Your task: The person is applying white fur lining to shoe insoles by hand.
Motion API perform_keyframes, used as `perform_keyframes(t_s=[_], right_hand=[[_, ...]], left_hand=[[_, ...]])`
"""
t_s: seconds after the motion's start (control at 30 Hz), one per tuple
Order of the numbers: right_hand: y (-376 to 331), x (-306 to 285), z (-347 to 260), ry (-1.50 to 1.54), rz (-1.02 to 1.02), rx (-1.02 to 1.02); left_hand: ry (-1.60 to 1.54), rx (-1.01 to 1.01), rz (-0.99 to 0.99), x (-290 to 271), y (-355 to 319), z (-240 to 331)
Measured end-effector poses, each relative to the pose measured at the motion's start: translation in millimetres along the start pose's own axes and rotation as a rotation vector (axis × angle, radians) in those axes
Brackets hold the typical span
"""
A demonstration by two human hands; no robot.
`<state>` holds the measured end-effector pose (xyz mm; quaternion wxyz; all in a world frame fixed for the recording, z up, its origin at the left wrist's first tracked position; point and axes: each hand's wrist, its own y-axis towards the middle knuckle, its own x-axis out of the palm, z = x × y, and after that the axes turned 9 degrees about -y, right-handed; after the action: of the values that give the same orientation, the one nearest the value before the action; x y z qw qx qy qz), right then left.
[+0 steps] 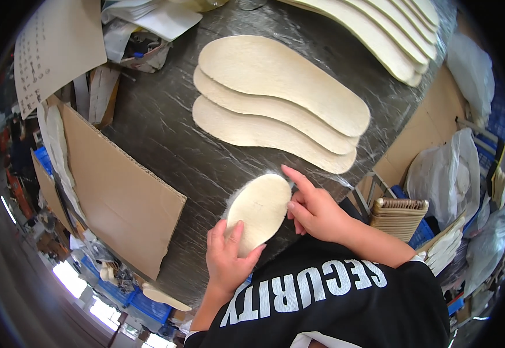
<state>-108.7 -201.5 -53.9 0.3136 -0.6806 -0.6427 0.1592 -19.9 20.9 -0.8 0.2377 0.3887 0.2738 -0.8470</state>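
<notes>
A cream, fuzzy-edged insole (260, 207) stands tilted toward me over the near part of the dark table, its rounded end up. My left hand (229, 258) grips its lower part, with fingers lying over the pale face. Beside its right edge is my right hand (319, 211), the index finger stretched out and the other fingers partly bent. A fingertip of that hand is at the insole's edge; whether it touches I cannot tell. Beyond both hands, a fanned stack of several cream insoles (275, 81) lies overlapping on the table.
Another fanned pile of insoles (374, 35) lies at the far right of the dark table (154, 110). A cardboard sheet (119, 191) covers the left side. Papers and a small box (145, 55) sit far left. Right of the table are a woven stool (399, 217) and plastic bags (446, 171).
</notes>
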Motion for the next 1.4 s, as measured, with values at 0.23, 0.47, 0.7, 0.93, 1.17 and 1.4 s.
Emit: perform_keyframes(t_s=[0.23,0.47,0.7,0.93,1.17,1.4], right_hand=[[0,-6,-7,-0.039,-0.102,0.096],[-3,-6,-9,-0.076,-0.089,0.116],[-4,-6,-4,-0.089,-0.072,0.101],[-5,-6,-3,-0.083,-0.073,0.103],[-6,-6,-3,-0.070,-0.066,0.100],[-8,-5,0,-0.100,-0.037,0.082]], left_hand=[[-0.014,-0.018,0.003,-5,-3,0],[-0.086,0.013,-0.002,-6,1,-7],[-0.188,-0.040,-0.050,-7,3,-12],[-0.190,-0.033,-0.054,-9,6,-14],[-0.219,-0.068,-0.077,-8,7,-17],[-0.251,-0.155,-0.101,-3,5,-18]])
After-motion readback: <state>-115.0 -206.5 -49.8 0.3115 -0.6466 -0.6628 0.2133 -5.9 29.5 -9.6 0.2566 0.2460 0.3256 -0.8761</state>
